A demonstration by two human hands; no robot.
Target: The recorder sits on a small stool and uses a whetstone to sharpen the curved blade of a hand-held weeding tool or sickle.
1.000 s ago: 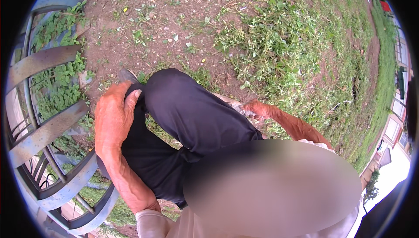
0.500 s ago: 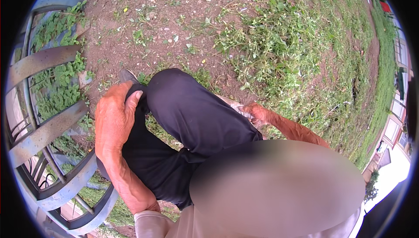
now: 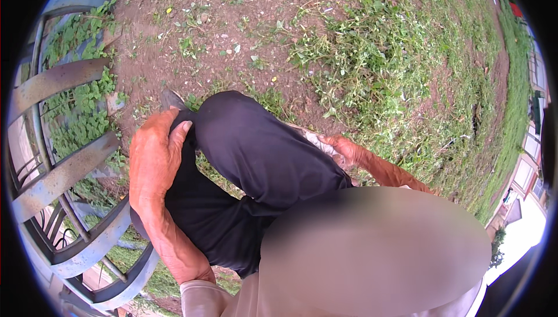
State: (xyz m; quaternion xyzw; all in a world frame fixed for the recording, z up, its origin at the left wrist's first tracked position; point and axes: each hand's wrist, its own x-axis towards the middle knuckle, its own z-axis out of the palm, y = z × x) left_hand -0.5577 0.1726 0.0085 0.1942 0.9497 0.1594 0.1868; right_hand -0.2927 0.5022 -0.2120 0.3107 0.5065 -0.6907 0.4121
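Note:
My left hand [image 3: 152, 157] rests over my left knee, its thumb spread apart and the fingertips hidden beyond the knee. Dark trousers [image 3: 250, 148] cover both bent legs. On the far side of my right leg, my right hand [image 3: 347, 151] has its fingers closed on a whitish, crumpled, cloth-like thing [image 3: 321, 142] low by my right foot. The leg hides part of it, so I cannot tell exactly what it is. The tip of a dark shoe [image 3: 170, 98] shows past my left knee.
A blue-grey metal fence with curved, rusty bars [image 3: 64, 172] stands close on my left, with leafy plants [image 3: 84, 96] growing through it. Ahead lies bare brown soil [image 3: 232, 20]. A heap of pulled green weeds [image 3: 372, 49] lies front right, and buildings [image 3: 526, 160] stand far right.
More of the whitish thing shows beside my right leg, and my right hand has shifted slightly around it. My left hand stays on the knee. The whole view has shifted a little.

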